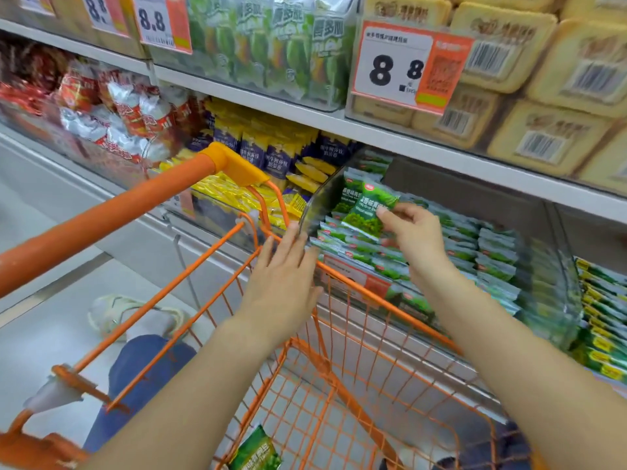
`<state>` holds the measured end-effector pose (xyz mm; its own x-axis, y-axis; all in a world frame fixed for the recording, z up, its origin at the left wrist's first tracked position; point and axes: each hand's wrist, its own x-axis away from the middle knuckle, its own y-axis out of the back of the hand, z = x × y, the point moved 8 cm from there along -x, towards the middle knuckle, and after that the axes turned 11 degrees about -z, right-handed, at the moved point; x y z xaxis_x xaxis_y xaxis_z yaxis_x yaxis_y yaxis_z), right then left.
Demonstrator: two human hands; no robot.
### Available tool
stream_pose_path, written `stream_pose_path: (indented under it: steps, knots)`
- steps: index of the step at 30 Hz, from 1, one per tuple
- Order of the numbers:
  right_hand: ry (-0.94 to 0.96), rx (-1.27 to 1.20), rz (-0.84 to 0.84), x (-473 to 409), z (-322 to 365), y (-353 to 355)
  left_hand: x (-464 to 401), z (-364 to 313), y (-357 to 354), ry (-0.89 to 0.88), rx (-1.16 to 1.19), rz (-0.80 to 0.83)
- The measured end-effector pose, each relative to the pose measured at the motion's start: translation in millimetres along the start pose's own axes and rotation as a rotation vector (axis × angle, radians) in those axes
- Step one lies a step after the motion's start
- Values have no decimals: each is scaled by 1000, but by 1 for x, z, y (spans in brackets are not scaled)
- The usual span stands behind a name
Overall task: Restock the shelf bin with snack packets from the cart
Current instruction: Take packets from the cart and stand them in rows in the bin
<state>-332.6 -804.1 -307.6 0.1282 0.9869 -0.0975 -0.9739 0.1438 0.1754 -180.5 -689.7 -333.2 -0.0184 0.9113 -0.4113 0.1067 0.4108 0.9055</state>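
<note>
The right hand (415, 232) pinched a green snack packet (368, 208) over the clear shelf bin (556, 286); best laid flat atop the stack. The left hand (283, 269), fingers straight, hovered near the bin's corner.

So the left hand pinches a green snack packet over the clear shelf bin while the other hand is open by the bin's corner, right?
Not quite: the hands are swapped. In the head view the right hand pinches the green snack packet over the clear shelf bin, while the left hand is open, its fingers straight by the bin's corner.
</note>
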Motion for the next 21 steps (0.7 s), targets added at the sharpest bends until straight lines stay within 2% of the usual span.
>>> stream_pose_path:
  steps: [7, 13, 16, 19, 21]
  knots:
    - [-72, 181, -76, -61, -23, -38, 0, 2, -4, 13, 42, 4]
    - [88, 369, -92, -63, -32, -54, -2, 4, -9, 25, 44, 34]
    - [111, 449, -63, -63, -27, -52, -3, 5, -11, 18, 43, 35]
    - [80, 394, -70, -54, -22, -43, -3, 6, -9, 17, 60, 36]
    - [164, 319, -110, -36, -8, -32, -3, 5, -5, 18, 71, 64]
